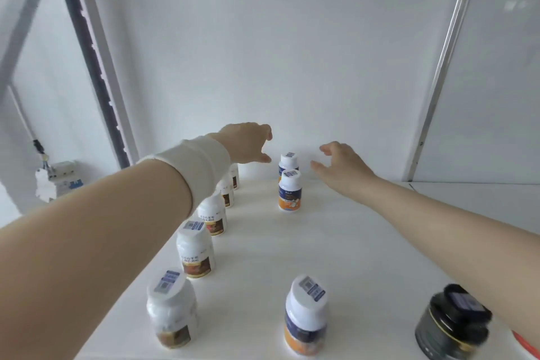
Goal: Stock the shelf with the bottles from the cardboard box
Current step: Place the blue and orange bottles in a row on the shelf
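Bottles point(289, 190) are stood upright on the white shelf point(365, 242). A row point(195, 248) of brown-label ones runs down the left side. Two blue/orange ones are at back centre, w/ a third point(305, 316) at the front, and a dark jar point(454, 321) is at front right. Box is not in view.

Both hands are reached to the back, either side of the rearmost bottle point(288, 161). Left hand point(248, 142) is released, fingers loosely bent, nothing grasped. Right hand point(342, 165) is likewise released, fingers spread, nothing grasped. Neither is seen touching a bottle.

Risks, as judged:
- **Rear pair:** these are stood close, one just in front of the other. If the back one is nudged or gripped off-centre, its neighbour could be toppled.
- **Left row:** left forearm & white cuff point(201, 164) are held over the row's far caps. An elbow lowered on pull-back could knock several over, domino-style.
- **Jar:** right forearm is passed above the jar, which is near the shelf's front edge & could be swept off.
- **Shape:** tall, narrow bottles are prob. tipped easily.
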A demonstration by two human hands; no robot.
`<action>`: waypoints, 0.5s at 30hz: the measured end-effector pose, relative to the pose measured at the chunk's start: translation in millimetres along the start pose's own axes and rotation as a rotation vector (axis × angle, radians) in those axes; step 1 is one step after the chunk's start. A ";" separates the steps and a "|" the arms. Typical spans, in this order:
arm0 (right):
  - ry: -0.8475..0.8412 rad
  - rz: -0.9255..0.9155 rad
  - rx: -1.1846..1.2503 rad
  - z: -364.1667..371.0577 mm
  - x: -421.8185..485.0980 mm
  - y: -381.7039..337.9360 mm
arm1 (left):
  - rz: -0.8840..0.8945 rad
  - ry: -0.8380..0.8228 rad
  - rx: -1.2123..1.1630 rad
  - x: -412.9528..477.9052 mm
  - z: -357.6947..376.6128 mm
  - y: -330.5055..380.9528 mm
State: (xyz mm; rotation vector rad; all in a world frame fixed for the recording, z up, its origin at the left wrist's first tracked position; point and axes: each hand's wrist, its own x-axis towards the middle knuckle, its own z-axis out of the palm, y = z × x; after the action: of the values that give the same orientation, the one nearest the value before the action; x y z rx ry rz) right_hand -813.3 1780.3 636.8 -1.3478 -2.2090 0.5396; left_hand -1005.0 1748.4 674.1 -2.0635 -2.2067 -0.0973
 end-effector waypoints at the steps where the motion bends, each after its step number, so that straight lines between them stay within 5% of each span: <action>1: 0.003 -0.013 -0.063 -4.2 -12.4 -5.9 | 0.006 0.036 0.117 -18.2 -6.0 3.5; 6: 0.021 -0.215 -0.426 -9.9 -84.9 -35.2 | -0.009 0.111 0.465 -113.1 -21.5 16.3; 15: -0.042 -0.479 -0.511 26.2 -208.7 -135.5 | -0.137 0.057 0.682 -302.3 -36.8 -9.1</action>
State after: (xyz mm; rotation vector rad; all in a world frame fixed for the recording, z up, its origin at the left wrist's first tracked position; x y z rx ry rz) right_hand -842.7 1532.1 649.7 -0.9596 -2.6938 -0.1861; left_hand -993.0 1444.0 671.5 -1.5140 -1.9616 0.5039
